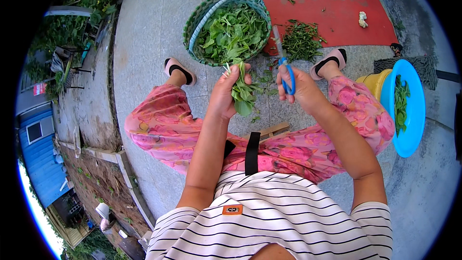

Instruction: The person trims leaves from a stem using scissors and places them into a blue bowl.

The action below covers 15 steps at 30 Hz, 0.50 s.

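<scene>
My left hand (226, 92) grips a small bunch of leafy greens (244, 97), its pale cut stem ends showing by the thumb. In my right hand (301, 86) is a pair of scissors (287, 76) with blue handles, the blades pointing away from me and looking nearly closed. A gap separates the scissors from the greens. Just beyond my left hand stands a woven green basket (187, 39) with a pale blue handle, heaped with picked leaves (232, 30). Right of it, past the scissors, lies a pile of cut stems (302, 40).
The stem pile lies at the edge of a red mat (335, 14), which bears writing and a whitish lump (362, 19). At right, a blue basin (415, 115) holding leaves tilts against a yellow bucket (371, 82). A grey mop head (408, 65) lies behind. Loose leaves (265, 79) are scattered between my feet.
</scene>
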Motion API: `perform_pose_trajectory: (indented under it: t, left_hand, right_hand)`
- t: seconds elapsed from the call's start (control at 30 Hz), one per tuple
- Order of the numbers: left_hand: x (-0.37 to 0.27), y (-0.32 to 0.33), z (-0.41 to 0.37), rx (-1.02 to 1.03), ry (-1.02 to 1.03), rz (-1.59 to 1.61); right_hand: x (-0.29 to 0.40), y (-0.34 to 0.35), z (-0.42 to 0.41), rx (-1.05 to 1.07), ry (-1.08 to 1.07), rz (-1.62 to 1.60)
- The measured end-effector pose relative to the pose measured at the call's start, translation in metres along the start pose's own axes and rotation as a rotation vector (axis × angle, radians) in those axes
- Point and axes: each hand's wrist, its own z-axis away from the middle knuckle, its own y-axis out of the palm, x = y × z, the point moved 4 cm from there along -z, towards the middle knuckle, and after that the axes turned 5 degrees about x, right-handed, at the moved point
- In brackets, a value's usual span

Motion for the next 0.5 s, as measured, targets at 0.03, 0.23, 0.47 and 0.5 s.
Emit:
perform_pose_trajectory:
  t: [0.03, 0.23, 0.47, 0.5]
  left_hand:
    - [-0.001, 0.002, 0.001, 0.011, -0.008, 0.036]
    - [0.009, -0.037, -0.013, -0.209, 0.065, -0.444]
    - [-0.052, -0.112, -0.053, -0.400, 0.018, -0.732]
    - [-0.056, -0.121, -0.064, -0.375, 0.018, -0.760]
  right_hand:
    - [0.001, -0.004, -0.001, -0.064, -0.016, -0.082]
    - [-0.001, -0.005, 0.000, -0.031, 0.091, -0.233]
    - [0.007, 0.008, 0.001, -0.016, 0.100, -0.081]
    - [0.009, 0.010, 0.000, -0.012, 0.085, -0.063]
